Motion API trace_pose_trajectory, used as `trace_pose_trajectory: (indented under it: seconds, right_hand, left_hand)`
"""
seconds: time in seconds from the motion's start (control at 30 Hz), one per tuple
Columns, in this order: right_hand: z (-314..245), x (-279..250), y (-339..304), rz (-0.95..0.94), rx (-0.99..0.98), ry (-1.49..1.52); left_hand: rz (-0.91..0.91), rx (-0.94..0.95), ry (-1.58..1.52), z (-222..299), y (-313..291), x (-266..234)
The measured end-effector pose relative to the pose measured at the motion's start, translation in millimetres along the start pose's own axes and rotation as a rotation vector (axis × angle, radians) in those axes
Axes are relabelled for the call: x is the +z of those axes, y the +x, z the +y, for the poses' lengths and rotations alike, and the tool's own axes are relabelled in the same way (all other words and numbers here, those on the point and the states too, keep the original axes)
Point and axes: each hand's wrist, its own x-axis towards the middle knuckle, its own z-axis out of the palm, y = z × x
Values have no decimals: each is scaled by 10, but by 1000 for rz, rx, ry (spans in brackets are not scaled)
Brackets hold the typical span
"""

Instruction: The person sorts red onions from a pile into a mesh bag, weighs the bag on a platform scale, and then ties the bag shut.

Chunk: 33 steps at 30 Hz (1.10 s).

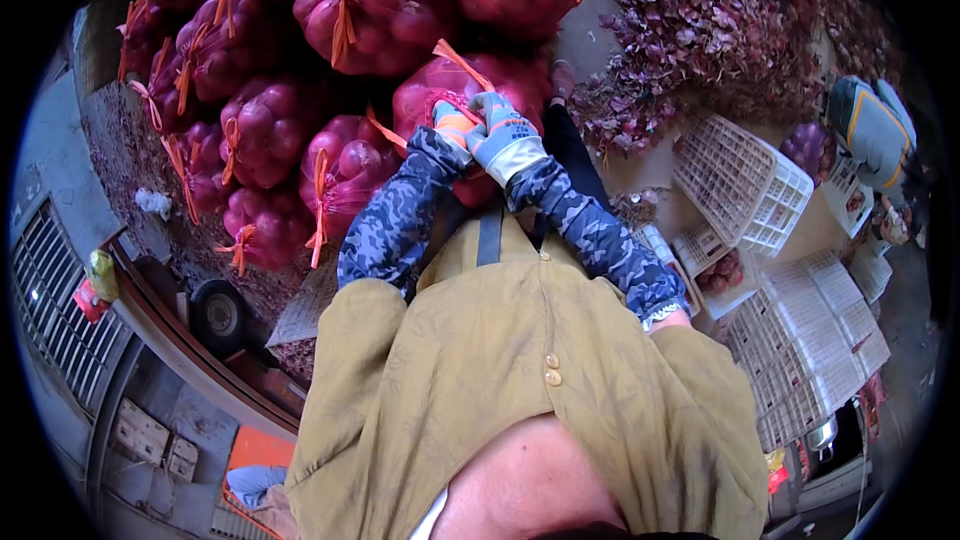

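In front of me stands a red mesh bag of onions, its gathered neck bunched between my two gloved hands. My left hand is closed on the bag's neck. Right beside it, my right hand, in a grey-blue glove, has its fingers closed at the same neck. An orange tie runs up and left from the right fingers. Another orange end sticks out left of my left wrist. The fingertips partly hide the neck and the tie. Camouflage sleeves cover both forearms.
Several tied mesh bags of onions crowd the far side and left. A heap of onion skins lies far right. White plastic crates stand to the right, near another person. A wheel is at lower left.
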Motion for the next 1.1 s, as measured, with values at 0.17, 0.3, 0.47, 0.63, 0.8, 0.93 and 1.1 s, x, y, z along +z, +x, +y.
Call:
trace_pose_trajectory:
  seconds: [0.17, 0.3, 0.47, 0.63, 0.8, 0.93, 1.1]
  right_hand:
    - [140, 47, 86, -2, 8, 8]
    - [207, -65, -20, -190, -42, 182]
    - [665, -179, -16, 135, -138, 313]
    - [733, -357, -283, 134, -127, 240]
    - [502, -151, -629, 125, -318, 87]
    - [229, 84, -696, -7, -695, -381]
    - [268, 510, -574, -162, -688, -884]
  left_hand:
    - [316, -212, -201, 96, 78, -25]
    - [723, -151, -232, 389, -1092, -193]
    - [1239, -14, -523, 201, -2026, 85]
    - [880, -195, -559, 89, -1646, 449]
    - [915, -365, -543, -84, -1270, 801]
    - [807, -337, -740, 2, -1594, 641]
    - [783, -194, -899, 107, -1865, 603]
